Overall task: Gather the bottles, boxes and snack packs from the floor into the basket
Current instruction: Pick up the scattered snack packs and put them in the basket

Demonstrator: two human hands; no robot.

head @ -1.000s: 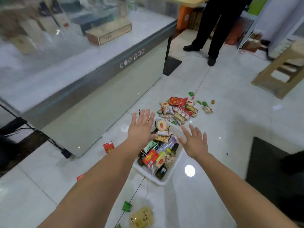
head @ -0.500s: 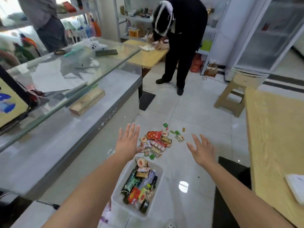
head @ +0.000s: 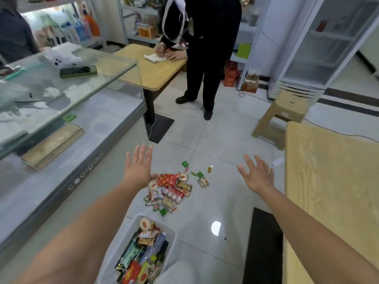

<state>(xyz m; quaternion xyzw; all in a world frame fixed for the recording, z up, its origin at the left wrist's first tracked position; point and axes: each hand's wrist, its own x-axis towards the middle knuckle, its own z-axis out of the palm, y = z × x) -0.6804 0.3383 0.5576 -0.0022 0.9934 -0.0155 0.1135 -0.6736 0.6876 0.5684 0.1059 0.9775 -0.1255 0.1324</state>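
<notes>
A white plastic basket (head: 171, 232) stands on the floor at the bottom centre, filled with bottles, boxes and snack packs. Beyond it a heap of snack packs (head: 171, 190) lies on the white tiles, with a few small green packets (head: 185, 163) and a small clear pack (head: 203, 182) scattered to its right. My left hand (head: 139, 168) is stretched out, fingers spread and empty, above the heap's left edge. My right hand (head: 257, 174) is also open and empty, held well to the right of the heap.
A glass display counter (head: 67, 111) runs along the left. A person in black (head: 202, 48) writes at a wooden table (head: 151, 72) ahead. A beige plastic stool (head: 285, 113) and a fridge (head: 328, 44) stand at right, a wooden table (head: 332, 181) near right, a black mat (head: 264, 247) beside it.
My view has tilted up and pulled back, so the basket has slid toward the bottom edge. Both empty hands have spread wider apart, away from the basket and over the heap area.
</notes>
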